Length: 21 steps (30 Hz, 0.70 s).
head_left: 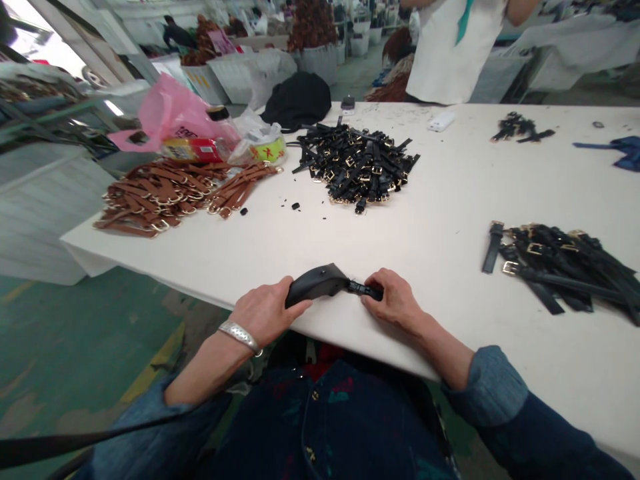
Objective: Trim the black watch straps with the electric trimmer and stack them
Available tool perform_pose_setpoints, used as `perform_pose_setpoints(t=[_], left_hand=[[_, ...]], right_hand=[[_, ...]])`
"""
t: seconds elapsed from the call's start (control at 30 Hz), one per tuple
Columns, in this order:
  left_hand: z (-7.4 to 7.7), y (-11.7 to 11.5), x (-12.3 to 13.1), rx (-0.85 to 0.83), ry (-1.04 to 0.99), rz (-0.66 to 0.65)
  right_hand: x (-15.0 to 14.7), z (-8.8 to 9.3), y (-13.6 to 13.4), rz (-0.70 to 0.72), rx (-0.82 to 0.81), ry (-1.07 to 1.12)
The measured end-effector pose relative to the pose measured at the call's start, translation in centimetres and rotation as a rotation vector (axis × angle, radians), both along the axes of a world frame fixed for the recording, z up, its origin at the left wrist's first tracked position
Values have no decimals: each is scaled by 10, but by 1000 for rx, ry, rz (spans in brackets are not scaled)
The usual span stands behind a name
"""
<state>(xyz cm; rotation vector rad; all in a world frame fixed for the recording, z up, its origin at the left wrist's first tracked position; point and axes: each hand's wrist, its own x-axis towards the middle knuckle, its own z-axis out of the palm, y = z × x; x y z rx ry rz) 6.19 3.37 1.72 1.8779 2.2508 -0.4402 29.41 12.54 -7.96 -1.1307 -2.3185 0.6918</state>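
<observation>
My left hand (267, 307) is closed round the end of a smooth, black, curved, handle-like piece (316, 283) with a small stud on its upper face; its exact kind is unclear. My right hand (393, 298) pinches a short black buckle strap (361, 289). The strap's left end meets, or nearly meets, the tip of the curved piece. Both hands are over the near edge of the white table (410, 233). Beyond them lies a heap of black buckle straps (357, 163) with gold-coloured buckles. To the right is a pile of longer black straps (565, 263).
Brown straps with metal rings (160, 193) lie at the left, in front of a pink plastic bag (173, 110). A black cap (297, 100) and a white device (441, 121) are farther back. Across the table stands a person in a white apron (450, 53).
</observation>
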Motion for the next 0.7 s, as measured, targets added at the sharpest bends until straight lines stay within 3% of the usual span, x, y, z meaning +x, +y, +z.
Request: perform_pose_setpoints(t=[0.13,0.33,0.5,0.7], left_hand=[[3,-3,15,-23,-12,-50],[3,16,31,-20,-35,-54],[-4,16,15,5,-75,-23],[-14,-6,-16,62,-108,54]], right_hand=[[0,2,0,8,-2,10],[-1,1,1,-50,-21,-2],[-1,0,1,-28,-41,19],[-4,1,-5,-42,-7,21]])
